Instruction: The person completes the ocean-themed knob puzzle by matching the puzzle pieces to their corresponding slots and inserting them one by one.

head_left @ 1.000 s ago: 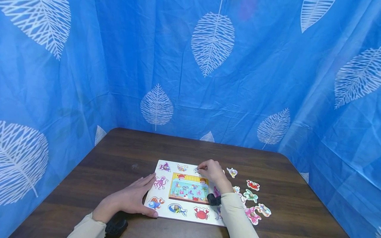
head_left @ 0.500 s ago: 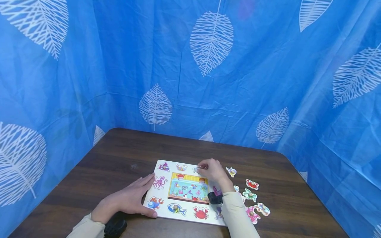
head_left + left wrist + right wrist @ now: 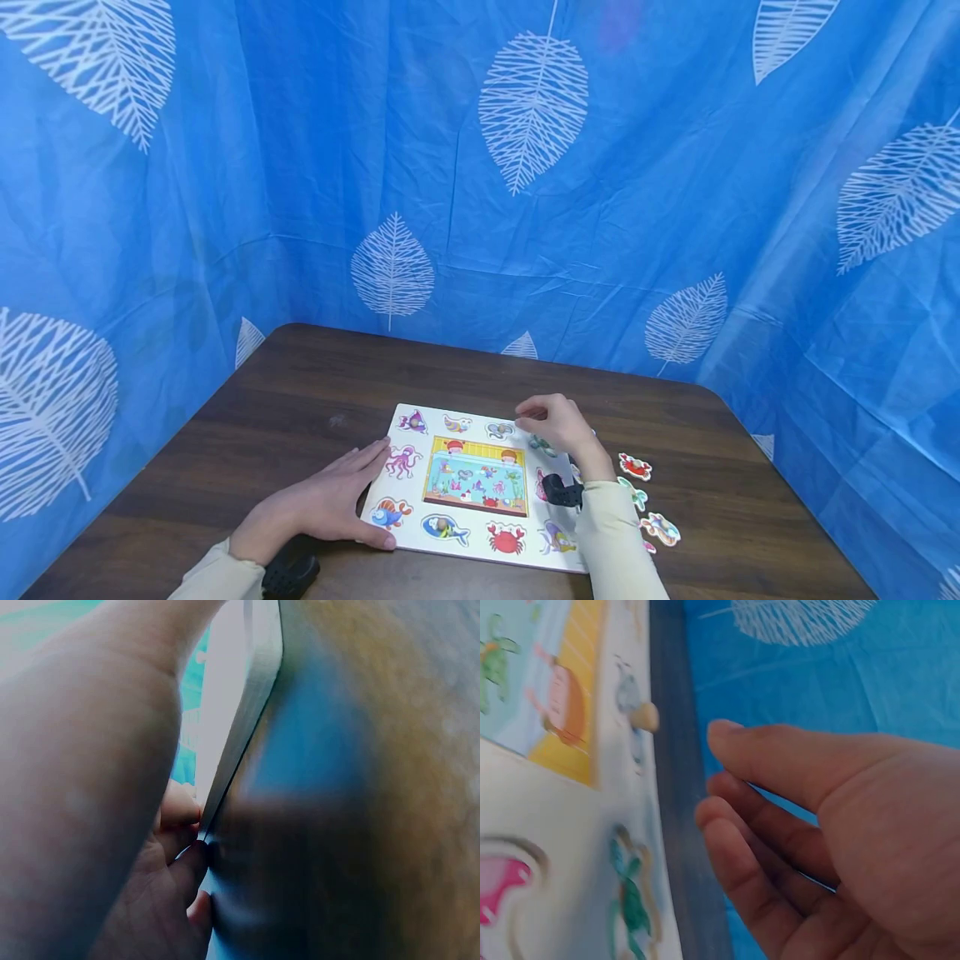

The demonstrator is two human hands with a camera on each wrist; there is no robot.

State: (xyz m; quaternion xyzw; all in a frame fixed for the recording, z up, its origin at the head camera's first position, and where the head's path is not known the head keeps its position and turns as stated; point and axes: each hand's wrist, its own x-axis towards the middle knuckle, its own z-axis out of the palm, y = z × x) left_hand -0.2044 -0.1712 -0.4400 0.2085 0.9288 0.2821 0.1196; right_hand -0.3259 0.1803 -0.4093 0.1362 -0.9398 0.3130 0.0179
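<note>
The white wooden puzzle board [image 3: 480, 487] with sea-animal pieces lies on the dark brown wooden table [image 3: 300, 392]. The left hand [image 3: 322, 504] rests flat, fingers straight, on the board's left edge and steadies it. The right hand [image 3: 558, 425] hovers over the board's far right corner, fingers loosely curled and holding nothing (the right wrist view shows an empty palm). Loose animal pieces [image 3: 636, 467] lie right of the board. I think it is best to keep the board pressed while pinching one piece by its small knob.
</note>
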